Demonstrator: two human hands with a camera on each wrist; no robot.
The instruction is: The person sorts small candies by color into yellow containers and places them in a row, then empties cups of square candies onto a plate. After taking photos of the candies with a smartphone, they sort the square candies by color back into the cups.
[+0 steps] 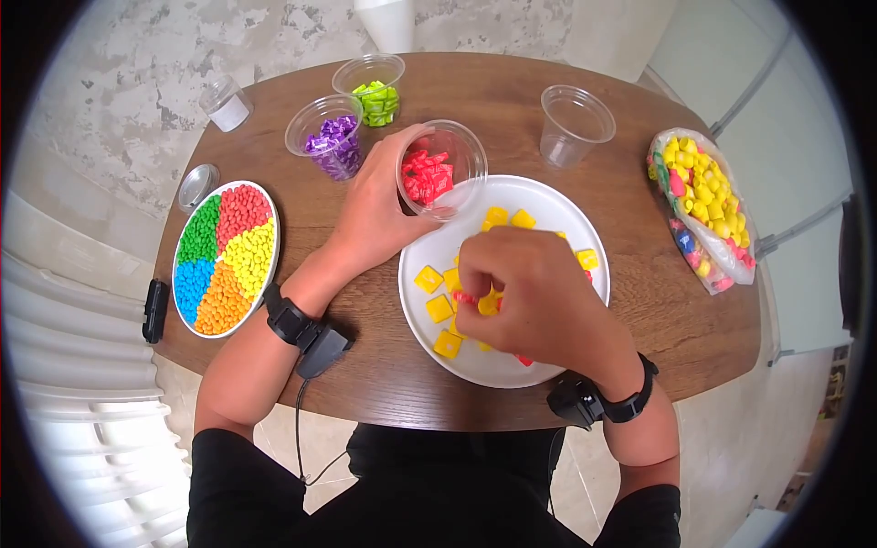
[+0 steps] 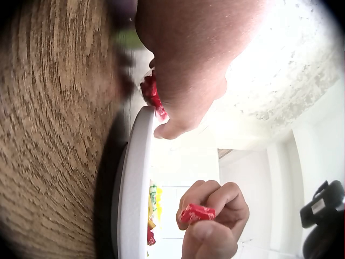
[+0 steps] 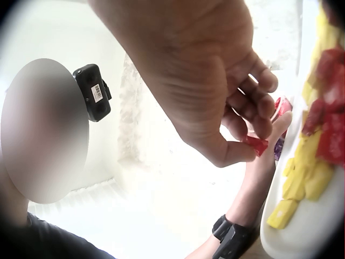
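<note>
My left hand (image 1: 376,201) grips a clear plastic cup (image 1: 470,164) beside the far left rim of a white plate (image 1: 484,373). Red wrapped candies (image 1: 427,178) lie inside that cup. Over the plate, my right hand (image 1: 553,292) pinches one red wrapped candy (image 2: 197,213) between thumb and fingers. Yellow wrapped candies (image 1: 438,309) are spread across the plate, with a few red candies (image 3: 331,137) among them. Part of the plate's contents is hidden beneath the right hand in the head view.
Behind the left hand stand cups of purple candies (image 1: 336,151) and green candies (image 1: 375,105). At left is a plate of color-sorted small candies (image 1: 224,260). An empty cup (image 1: 575,128) stands back right, near an open bag (image 1: 708,205) of yellow and pink pieces. A lidded jar (image 1: 227,105) sits back left.
</note>
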